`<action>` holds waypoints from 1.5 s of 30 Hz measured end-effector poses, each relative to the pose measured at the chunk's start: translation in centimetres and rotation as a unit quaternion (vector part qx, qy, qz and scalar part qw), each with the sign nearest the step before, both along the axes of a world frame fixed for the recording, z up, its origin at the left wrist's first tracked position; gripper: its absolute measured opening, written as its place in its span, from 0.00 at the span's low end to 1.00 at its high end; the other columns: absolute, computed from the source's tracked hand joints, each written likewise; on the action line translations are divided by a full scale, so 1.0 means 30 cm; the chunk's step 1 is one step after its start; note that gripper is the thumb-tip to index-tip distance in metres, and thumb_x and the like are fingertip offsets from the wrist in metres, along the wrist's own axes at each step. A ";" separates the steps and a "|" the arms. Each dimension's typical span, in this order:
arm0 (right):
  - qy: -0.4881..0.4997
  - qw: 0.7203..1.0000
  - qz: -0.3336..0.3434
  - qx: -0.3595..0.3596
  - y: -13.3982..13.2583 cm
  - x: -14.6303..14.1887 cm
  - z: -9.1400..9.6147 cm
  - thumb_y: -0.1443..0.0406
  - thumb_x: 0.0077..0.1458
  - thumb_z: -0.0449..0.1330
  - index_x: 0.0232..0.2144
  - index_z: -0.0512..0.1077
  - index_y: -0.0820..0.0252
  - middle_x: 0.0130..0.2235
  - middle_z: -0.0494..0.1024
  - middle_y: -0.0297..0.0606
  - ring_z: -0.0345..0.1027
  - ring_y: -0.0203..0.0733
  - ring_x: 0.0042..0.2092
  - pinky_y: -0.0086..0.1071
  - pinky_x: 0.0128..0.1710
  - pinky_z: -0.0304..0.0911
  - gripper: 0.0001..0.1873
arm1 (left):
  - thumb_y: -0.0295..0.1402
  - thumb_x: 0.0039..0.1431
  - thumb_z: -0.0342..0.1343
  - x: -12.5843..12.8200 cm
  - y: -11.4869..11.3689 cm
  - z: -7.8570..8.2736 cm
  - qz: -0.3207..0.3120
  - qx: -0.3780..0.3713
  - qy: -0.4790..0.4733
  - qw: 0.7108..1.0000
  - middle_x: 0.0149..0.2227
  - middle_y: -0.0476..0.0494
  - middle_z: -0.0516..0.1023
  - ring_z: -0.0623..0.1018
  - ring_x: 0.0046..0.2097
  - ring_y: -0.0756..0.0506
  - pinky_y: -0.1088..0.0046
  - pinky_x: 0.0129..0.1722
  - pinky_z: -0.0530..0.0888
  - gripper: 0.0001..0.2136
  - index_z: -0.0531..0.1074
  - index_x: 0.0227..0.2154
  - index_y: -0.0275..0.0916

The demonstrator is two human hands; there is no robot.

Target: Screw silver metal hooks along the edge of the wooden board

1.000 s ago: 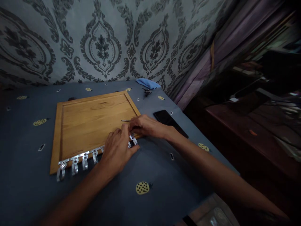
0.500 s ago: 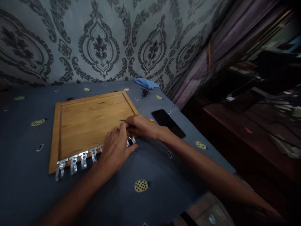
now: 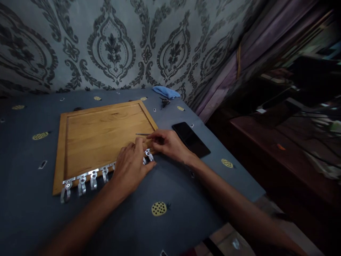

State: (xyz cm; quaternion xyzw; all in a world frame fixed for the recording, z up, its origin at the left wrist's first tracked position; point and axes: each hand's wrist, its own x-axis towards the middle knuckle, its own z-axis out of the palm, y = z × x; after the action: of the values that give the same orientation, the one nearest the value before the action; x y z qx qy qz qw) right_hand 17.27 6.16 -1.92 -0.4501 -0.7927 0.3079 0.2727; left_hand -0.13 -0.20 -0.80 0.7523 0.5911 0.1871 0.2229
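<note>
A framed wooden panel [image 3: 103, 131] lies on the covered table. Along its near edge runs a metal hook rack [image 3: 93, 174], with several silver hooks hanging over the edge. My left hand [image 3: 129, 165] is curled over the rack's right part, thumb below the hooks and fingers on top, hiding some of them. Beside it, at the panel's right end, my right hand [image 3: 170, 142] is closed in a pinch; what its fingertips hold, if anything, is hidden. A thin metal screwdriver shaft [image 3: 142, 134] shows over the panel, its other end covered by the right hand.
A black phone or tablet [image 3: 190, 138] lies right of the panel. Farther back are a blue cloth [image 3: 166, 92] and a small dark object [image 3: 165, 102]. The patterned wall [image 3: 114, 46] bounds the table behind. Cluttered dark furniture [image 3: 266, 142] stands at the right.
My right hand has shifted slightly right, away from the left fingers, and now covers the screwdriver's yellow end. The left hand stays on the hook rack. The view has tilted a little.
</note>
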 end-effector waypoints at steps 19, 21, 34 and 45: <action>0.171 0.980 0.039 -0.094 -0.036 -0.001 -0.055 0.65 0.54 0.65 0.32 0.79 0.62 0.32 0.82 0.37 0.74 0.36 0.32 0.29 0.35 0.68 0.05 | 0.33 0.57 0.65 0.001 0.003 0.001 -0.005 -0.011 0.017 1.000 0.49 0.36 0.79 0.77 0.53 0.33 0.53 0.53 0.72 0.26 0.57 0.54 0.38; 0.162 0.982 0.047 -0.081 -0.035 -0.004 -0.056 0.65 0.55 0.65 0.31 0.79 0.62 0.31 0.81 0.37 0.73 0.36 0.32 0.28 0.34 0.67 0.05 | 0.33 0.58 0.65 0.002 0.003 0.004 -0.005 -0.013 0.018 1.000 0.49 0.36 0.79 0.77 0.53 0.33 0.53 0.53 0.72 0.26 0.58 0.54 0.38; 0.138 0.987 0.060 -0.048 -0.031 0.006 -0.058 0.65 0.57 0.65 0.33 0.80 0.61 0.33 0.83 0.38 0.75 0.37 0.34 0.29 0.36 0.68 0.05 | 0.33 0.58 0.65 0.003 0.003 0.010 -0.007 -0.018 0.029 0.999 0.49 0.36 0.79 0.77 0.54 0.34 0.53 0.53 0.72 0.26 0.58 0.54 0.38; 0.126 0.986 0.111 0.003 -0.016 0.029 -0.081 0.62 0.61 0.64 0.35 0.81 0.60 0.36 0.85 0.40 0.79 0.40 0.37 0.32 0.41 0.72 0.08 | 0.33 0.57 0.66 0.001 0.004 -0.001 -0.004 -0.010 0.024 1.000 0.48 0.35 0.79 0.77 0.53 0.33 0.53 0.53 0.72 0.27 0.59 0.54 0.36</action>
State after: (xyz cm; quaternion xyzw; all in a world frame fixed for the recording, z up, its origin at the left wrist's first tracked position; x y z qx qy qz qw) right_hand 18.14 5.69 -4.35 -0.3159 -0.7978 0.3885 0.3359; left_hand -0.11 -0.09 -0.84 0.7564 0.5953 0.1628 0.2168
